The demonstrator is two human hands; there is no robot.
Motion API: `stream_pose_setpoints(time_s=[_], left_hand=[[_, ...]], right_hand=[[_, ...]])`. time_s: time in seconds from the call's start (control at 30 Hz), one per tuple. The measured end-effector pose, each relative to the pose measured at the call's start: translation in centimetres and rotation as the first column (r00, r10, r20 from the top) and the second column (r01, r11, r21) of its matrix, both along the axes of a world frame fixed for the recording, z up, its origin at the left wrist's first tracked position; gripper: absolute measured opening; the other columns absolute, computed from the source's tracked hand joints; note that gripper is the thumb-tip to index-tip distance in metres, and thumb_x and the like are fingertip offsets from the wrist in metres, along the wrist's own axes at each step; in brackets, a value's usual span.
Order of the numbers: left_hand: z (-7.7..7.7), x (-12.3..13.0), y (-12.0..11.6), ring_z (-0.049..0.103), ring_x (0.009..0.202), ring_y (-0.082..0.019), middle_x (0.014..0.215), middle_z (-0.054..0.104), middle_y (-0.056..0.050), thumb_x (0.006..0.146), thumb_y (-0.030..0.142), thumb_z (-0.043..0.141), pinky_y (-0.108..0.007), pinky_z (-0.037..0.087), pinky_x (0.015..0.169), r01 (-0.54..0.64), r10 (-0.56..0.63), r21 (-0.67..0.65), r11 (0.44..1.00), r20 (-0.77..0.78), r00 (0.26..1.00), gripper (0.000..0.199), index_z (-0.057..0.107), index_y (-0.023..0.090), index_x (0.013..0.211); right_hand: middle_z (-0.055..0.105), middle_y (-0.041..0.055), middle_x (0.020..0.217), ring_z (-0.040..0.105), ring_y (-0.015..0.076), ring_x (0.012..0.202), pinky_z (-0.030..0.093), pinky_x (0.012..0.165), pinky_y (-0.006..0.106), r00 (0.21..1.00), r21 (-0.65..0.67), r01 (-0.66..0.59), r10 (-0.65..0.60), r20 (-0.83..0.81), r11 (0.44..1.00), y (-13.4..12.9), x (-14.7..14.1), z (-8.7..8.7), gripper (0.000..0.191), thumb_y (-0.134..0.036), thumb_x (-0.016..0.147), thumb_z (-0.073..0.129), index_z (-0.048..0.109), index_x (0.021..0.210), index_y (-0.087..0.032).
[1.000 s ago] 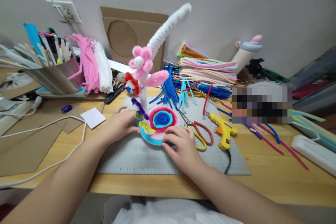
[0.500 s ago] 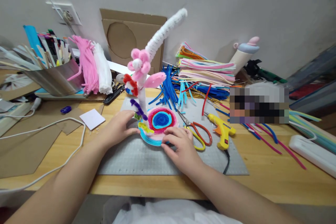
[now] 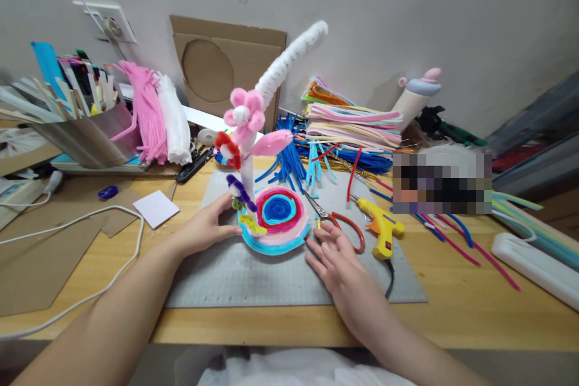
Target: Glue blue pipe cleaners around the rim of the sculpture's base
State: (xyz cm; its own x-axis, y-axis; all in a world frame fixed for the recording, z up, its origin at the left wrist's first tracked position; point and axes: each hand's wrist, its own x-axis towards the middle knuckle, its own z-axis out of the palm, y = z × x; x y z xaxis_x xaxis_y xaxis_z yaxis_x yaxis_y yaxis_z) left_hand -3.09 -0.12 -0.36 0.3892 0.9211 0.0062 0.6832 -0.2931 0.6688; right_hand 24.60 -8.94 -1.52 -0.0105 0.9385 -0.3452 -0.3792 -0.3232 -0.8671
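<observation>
The round base [image 3: 278,244], ringed in blue, red and pink with 1 white stem [image 3: 246,176] rising at its left, lies on the grey mat [image 3: 275,283], the left hand [image 3: 208,226] at its left rim, whether gripping I cannot tell, and the right hand [image 3: 346,271] open, fingers spread, near its right edge, partly covering the scissors [image 3: 355,234].

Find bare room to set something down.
Free: gridded grey mat, front, between left hand and right hand; pale wooden tabletop between mat, magenta stems and white power strip. Crowded: behind the round pink-blue base, blue fuzzy stems; rightward, red-handled scissors, yellow glue gun.
</observation>
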Motion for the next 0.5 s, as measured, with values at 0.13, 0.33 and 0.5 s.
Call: stream_pose_setpoints(time_s=[0.13, 0.33, 0.5], left_hand=[[-0.2, 0.3, -0.5, 0.046, 0.134, -0.03, 0.143, 0.052, -0.011, 0.077, 0.049, 0.067, -0.045, 0.038, 0.11, -0.039, 0.039, -0.001, 0.999, 0.033, 0.999, 0.078, 0.037, 0.023, 0.144], [-1.4, 1.5, -3.8, 0.044, 0.134, -0.033, 0.143, 0.049, -0.012, 0.075, 0.041, 0.067, -0.053, 0.035, 0.11, -0.235, 0.231, 0.064, 0.97, 0.058, 0.971, 0.071, 0.042, 0.023, 0.139], [-2.1, 3.7, -8.0, 0.039, 0.136, -0.034, 0.145, 0.046, -0.013, 0.075, 0.033, 0.065, -0.055, 0.031, 0.112, -0.395, 0.39, 0.102, 0.913, 0.066, 0.919, 0.077, 0.033, 0.024, 0.145]], right_hand=[[0.048, 0.0115, 0.143, 0.047, 0.026, 0.133, 0.038, 0.11, 0.048, 1.0, 0.008, -0.015, 0.015, 0.015, 1.0, 1.4, -0.4, -0.1, 0.057, -0.056, 0.08, 0.061, 0.042, 0.127, -0.031], [0.05, 0.0115, 0.14, 0.054, 0.0243, 0.126, 0.046, 0.1, 0.049, 0.983, 0.061, -0.08, 0.069, 0.17, 0.995, 4.0, -0.5, 0.0, 0.059, -0.052, 0.087, 0.054, 0.031, 0.138, -0.033], [0.061, 0.0124, 0.126, 0.062, 0.0248, 0.114, 0.054, 0.086, 0.046, 0.873, 0.306, -0.17, -0.001, 0.487, 0.937, 6.3, -1.3, -0.4, 0.056, -0.048, 0.092, 0.044, 0.028, 0.143, -0.031]])
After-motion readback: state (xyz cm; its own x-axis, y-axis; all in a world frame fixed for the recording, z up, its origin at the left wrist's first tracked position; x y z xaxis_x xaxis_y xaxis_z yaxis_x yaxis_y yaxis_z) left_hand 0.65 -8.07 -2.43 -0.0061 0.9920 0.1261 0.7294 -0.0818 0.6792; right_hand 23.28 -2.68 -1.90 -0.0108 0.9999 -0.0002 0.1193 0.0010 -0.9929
